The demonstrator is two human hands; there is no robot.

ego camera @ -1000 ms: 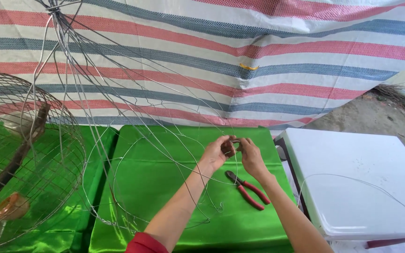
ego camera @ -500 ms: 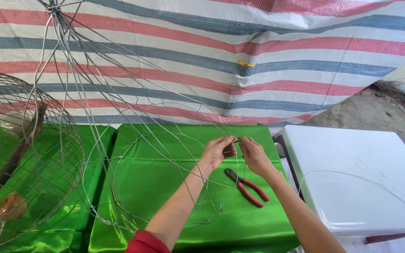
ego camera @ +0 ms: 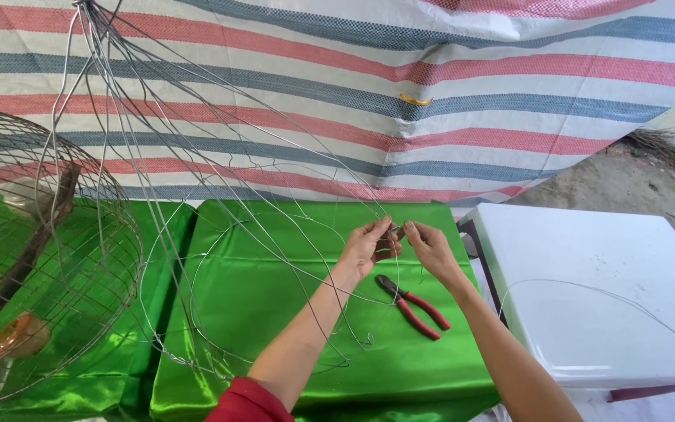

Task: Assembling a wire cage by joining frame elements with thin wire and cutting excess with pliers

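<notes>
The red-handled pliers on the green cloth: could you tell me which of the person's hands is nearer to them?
Right. The right hand is just above the red-handled pliers, almost over their jaws; the left hand is farther, up and to their left.

Shiny green cloth, red-handled pliers, a red, blue and white striped tarp, white table.

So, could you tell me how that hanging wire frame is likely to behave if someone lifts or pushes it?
The wire frame would probably be light for its size, being only thin strands with open gaps. It would likely flex and spring rather than hold stiff, since the long strands bow outward. Its loose loops on the green cloth could snag the pliers.
</notes>
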